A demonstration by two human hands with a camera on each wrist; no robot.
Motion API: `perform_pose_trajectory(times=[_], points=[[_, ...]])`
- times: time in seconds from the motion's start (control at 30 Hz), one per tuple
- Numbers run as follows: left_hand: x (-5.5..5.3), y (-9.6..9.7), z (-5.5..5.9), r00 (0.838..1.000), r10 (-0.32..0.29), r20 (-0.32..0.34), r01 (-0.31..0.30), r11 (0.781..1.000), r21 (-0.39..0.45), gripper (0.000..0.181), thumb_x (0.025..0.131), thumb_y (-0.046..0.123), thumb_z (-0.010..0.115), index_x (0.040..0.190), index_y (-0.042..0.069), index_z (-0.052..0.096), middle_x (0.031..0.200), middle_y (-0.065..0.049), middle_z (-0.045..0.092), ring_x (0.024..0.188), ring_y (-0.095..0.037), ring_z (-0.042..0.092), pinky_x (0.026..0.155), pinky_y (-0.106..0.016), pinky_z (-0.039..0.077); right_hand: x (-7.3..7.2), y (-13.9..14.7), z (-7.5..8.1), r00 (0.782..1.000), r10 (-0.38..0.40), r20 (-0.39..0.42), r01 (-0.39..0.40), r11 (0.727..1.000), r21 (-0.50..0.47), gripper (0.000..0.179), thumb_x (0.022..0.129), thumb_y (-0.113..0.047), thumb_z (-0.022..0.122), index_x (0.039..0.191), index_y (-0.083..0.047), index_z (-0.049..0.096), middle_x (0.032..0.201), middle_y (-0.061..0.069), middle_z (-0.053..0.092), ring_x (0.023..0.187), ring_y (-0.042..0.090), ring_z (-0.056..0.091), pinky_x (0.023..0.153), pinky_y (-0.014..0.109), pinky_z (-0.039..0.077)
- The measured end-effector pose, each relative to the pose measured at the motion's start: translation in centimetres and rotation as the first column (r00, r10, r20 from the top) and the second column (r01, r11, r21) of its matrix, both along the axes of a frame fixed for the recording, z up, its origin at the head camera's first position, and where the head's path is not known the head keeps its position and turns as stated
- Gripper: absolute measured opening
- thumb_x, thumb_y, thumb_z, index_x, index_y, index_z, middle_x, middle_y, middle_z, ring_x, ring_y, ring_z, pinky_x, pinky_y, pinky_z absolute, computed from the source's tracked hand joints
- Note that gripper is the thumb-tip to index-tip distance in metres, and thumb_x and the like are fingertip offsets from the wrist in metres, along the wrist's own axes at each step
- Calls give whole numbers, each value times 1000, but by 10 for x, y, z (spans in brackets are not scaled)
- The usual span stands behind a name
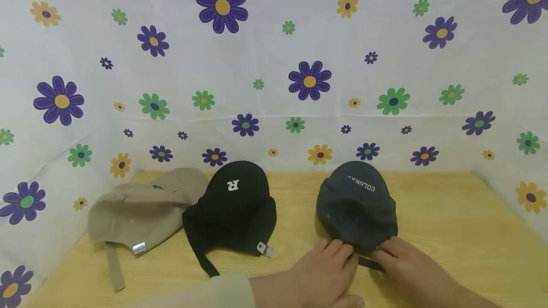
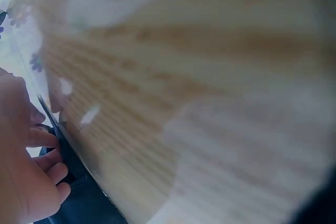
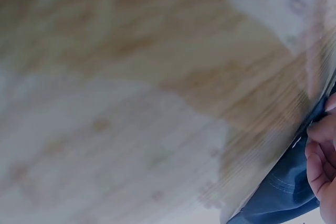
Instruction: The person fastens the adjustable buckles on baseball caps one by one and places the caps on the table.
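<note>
A navy baseball cap [image 1: 357, 203] with white lettering on its front lies on the wooden table, its back opening toward me. My left hand [image 1: 323, 270] grips the left side of its back edge with curled fingers. At the right side of that edge, my right hand [image 1: 408, 267] pinches the fabric. Between the hands runs a dark strap [image 1: 370, 264]; its ends are hidden behind the fingers. In the left wrist view, my left hand [image 2: 31, 161] has its fingertips on the dark cap. The right wrist view shows curled fingers of my right hand [image 3: 323, 156] on the cap [image 3: 283, 187].
Left of the navy cap sits a black cap [image 1: 239, 213] with a white letter R, its strap hanging loose and a metal buckle [image 1: 265, 249] at its edge. A beige cap [image 1: 141, 208] lies farther left. White flowered cloth [image 1: 265, 37] surrounds the table [image 1: 449, 222].
</note>
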State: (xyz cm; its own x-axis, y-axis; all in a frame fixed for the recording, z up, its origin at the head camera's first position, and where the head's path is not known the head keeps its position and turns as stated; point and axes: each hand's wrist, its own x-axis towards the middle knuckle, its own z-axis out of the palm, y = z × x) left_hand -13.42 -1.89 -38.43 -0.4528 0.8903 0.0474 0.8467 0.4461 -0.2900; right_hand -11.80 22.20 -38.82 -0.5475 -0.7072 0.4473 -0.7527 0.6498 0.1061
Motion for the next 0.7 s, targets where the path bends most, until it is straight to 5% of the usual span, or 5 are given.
perform_pose_trajectory(times=[0.17,0.37,0.47,0.6,0.7], points=[[8,-6,-4,1000,0,14,0,1000,23,55,103,58,31,136,22,55,128,4,50,121,-15,43,99,-33,37,9,-2,0,996,-85,40,86,996,-30,47,65,-1,88,106,-16,71,97,-7,58,87,7,52,71,24,54],[1,-11,2,992,-123,11,123,992,13,22,104,29,48,123,24,58,117,7,53,107,-10,50,97,-26,40,4,-1,2,1000,-23,-14,23,999,-42,47,66,6,84,109,-8,74,97,-1,57,86,10,53,71,20,52],[1,-15,2,984,-179,-2,179,983,34,17,101,25,55,115,24,64,108,8,56,97,-8,53,89,-22,45,4,-1,1,1000,18,7,-18,1000,-6,20,96,-10,63,113,-6,73,98,1,56,88,10,51,71,19,51],[3,-20,1,974,-221,-40,223,973,53,16,98,24,59,111,27,68,104,10,60,95,-7,55,81,-21,46,6,-1,-1,999,27,41,-29,998,54,55,108,-26,21,121,-4,70,103,2,55,92,10,48,73,18,50],[6,-23,1,967,-246,-59,250,966,67,17,97,24,60,110,28,69,105,11,62,96,-6,56,79,-21,44,8,-1,0,998,0,59,-6,993,114,28,102,-11,53,124,-3,68,102,2,53,90,11,44,72,20,48]])
